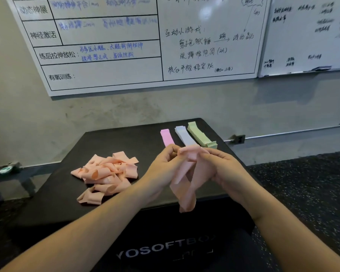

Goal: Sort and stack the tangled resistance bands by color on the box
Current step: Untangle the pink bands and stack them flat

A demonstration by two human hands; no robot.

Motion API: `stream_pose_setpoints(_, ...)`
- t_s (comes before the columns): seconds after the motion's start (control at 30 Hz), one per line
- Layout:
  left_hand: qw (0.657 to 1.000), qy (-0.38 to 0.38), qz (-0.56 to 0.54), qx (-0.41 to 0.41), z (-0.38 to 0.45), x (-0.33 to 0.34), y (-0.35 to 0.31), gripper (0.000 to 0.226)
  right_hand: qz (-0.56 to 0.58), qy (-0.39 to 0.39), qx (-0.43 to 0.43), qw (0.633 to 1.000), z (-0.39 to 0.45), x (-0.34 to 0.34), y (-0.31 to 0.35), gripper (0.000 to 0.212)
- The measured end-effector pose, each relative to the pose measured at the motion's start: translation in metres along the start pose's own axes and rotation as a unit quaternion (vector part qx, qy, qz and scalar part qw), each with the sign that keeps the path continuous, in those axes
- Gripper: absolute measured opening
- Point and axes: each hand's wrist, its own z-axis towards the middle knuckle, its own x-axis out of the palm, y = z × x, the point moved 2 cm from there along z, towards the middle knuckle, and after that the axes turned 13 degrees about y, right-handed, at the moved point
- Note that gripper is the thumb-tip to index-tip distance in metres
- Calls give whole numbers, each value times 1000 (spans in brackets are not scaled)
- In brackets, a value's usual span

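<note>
A black soft box (126, 142) stands in front of me. On its left part lies a tangled heap of peach bands (106, 174). At the far right of the top lie three flat stacks side by side: pink (166, 137), lilac (185, 134) and green (199, 134). My left hand (166, 165) and my right hand (224, 169) meet above the box's right side. Both pinch one peach band (184, 191), which hangs down twisted between them.
Whiteboards (110, 71) with writing hang on the grey wall behind the box. A metal rail (283, 132) runs along the wall at the right, and speckled dark floor (302, 183) lies to the right of the box. A small teal object (6, 170) sits at the far left.
</note>
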Motion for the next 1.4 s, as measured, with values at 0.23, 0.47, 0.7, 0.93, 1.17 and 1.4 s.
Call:
stream_pose_setpoints(0.23, 998, -20, -57, 19, -11, 13, -5, 15, -18, 5, 48, 999, -23, 9, -9, 38)
stream_pose_setpoints(0.47, 1000, -31, -1, -7, -21, 17, -5, 14, -181, -49, -35, 982, -40, 1, -18, 22)
stream_pose_setpoints(0.7, 998, -25, -60, 1, -30, 27, -3, 25, -10, -62, 13, 998, -47, 0, -22, 27)
stream_pose_setpoints(0.93, 995, -91, -19, 18, -39, 33, -3, 7, 123, -46, 16, 991, -52, 0, -25, 34)
stream_pose_setpoints(1.17, 990, -133, 15, 45, -44, 37, -8, 10, -81, -73, -33, 994, -66, -9, -28, 13)
stream_pose_setpoints(1.4, 995, -43, 80, 35, -52, 39, -3, 16, 29, -115, -8, 993, -65, -18, -17, 37)
